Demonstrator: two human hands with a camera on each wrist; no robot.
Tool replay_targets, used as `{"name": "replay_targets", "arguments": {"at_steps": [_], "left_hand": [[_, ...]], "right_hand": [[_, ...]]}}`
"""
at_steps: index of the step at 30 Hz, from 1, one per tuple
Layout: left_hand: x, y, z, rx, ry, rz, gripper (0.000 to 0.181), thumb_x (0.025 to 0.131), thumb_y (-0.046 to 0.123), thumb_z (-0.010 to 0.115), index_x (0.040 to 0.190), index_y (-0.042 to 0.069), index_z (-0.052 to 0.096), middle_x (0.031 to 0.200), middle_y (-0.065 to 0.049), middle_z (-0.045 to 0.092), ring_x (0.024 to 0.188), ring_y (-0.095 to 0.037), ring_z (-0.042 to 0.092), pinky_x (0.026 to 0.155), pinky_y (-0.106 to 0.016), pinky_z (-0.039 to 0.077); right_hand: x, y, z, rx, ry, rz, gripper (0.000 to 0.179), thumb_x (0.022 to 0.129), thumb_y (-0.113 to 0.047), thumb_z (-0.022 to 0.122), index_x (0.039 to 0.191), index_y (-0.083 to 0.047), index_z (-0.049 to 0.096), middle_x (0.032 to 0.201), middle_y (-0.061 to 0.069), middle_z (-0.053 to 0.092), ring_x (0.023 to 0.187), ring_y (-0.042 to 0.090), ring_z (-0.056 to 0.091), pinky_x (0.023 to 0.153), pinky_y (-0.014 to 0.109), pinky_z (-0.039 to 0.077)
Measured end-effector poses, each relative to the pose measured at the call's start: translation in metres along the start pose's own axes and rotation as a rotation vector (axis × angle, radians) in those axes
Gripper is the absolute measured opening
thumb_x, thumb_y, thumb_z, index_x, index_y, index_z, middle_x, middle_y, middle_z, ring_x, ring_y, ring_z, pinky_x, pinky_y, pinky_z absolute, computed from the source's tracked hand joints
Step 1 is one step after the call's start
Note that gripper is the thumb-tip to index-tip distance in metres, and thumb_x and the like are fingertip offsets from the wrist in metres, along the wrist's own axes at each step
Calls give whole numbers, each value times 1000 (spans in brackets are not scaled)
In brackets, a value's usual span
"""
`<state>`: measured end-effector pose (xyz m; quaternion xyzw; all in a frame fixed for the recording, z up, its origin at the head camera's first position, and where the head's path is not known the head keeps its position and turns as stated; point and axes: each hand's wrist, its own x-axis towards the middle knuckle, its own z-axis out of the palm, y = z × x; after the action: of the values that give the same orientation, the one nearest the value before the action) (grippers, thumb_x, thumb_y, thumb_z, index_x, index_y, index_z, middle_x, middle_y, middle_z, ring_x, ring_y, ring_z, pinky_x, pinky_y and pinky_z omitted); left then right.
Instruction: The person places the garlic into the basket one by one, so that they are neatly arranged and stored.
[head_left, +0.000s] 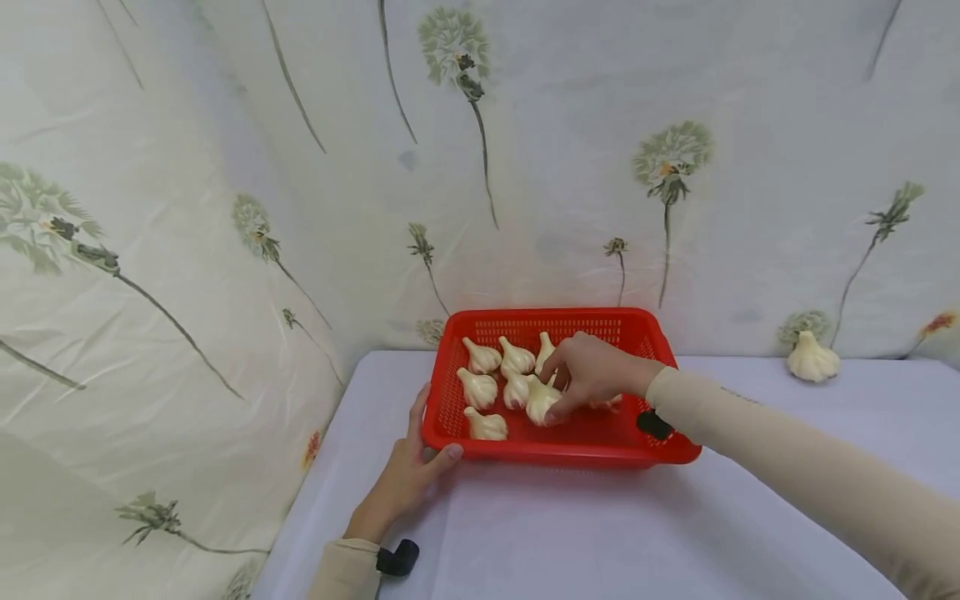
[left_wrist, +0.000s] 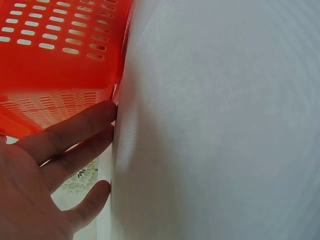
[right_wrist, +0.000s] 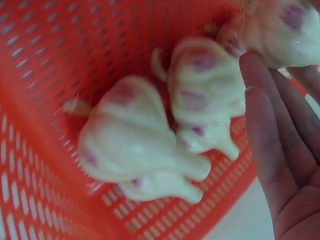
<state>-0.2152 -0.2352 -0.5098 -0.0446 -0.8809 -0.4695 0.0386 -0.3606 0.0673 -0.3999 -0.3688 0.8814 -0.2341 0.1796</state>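
Inside the red plastic basket, my right hand pinches a garlic bulb between thumb and fingers. The right wrist view shows that garlic bulb against the fingertips, at the upper right. Several other garlic bulbs with pale stalks lie in the basket, mostly on its left side; my right hand hides part of the rest. My left hand rests at the basket's front left corner, thumb by the front rim. In the left wrist view its fingers extend fairly straight beside the basket wall.
A single garlic bulb sits at the back right of the table, near the wall. White cloth covers the table. A dandelion-print curtain rises behind and to the left.
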Motion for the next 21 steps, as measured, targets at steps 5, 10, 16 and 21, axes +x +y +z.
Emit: {"name": "replay_targets", "arguments": {"at_steps": [5, 10, 16, 21], "left_hand": [[0, 1, 0, 8, -3, -8, 94, 86, 56, 67, 154, 52, 2, 140, 2, 57, 127, -24, 54, 99, -58, 46], [2, 3, 0, 8, -6, -23, 95, 84, 60, 67, 153, 53, 1, 142, 3, 55, 128, -24, 54, 97, -56, 48], [2, 3, 0, 17, -6, -28, 96, 84, 61, 66, 153, 52, 1, 143, 2, 54, 128, -25, 53, 97, -57, 48], [1, 1, 0, 22, 0, -28, 95, 85, 60, 67, 154, 52, 1, 143, 2, 55, 128, -25, 54, 95, -56, 49]], "right_hand": [[9, -4, 10, -61, -23, -62, 50, 65, -50, 89, 105, -22, 77, 88, -9, 73, 81, 8, 67, 71, 27, 56], [16, -1, 20, -69, -35, -140, 43, 67, -43, 90, 102, -21, 78, 88, -10, 73, 80, 9, 66, 73, 29, 56], [22, 4, 31, -33, -39, -204, 33, 69, -30, 91, 96, -17, 77, 84, -7, 73, 78, 11, 68, 71, 27, 56], [25, 7, 36, -44, -22, -190, 35, 68, -36, 91, 96, -21, 76, 83, -10, 72, 78, 10, 68, 71, 27, 55]]}}
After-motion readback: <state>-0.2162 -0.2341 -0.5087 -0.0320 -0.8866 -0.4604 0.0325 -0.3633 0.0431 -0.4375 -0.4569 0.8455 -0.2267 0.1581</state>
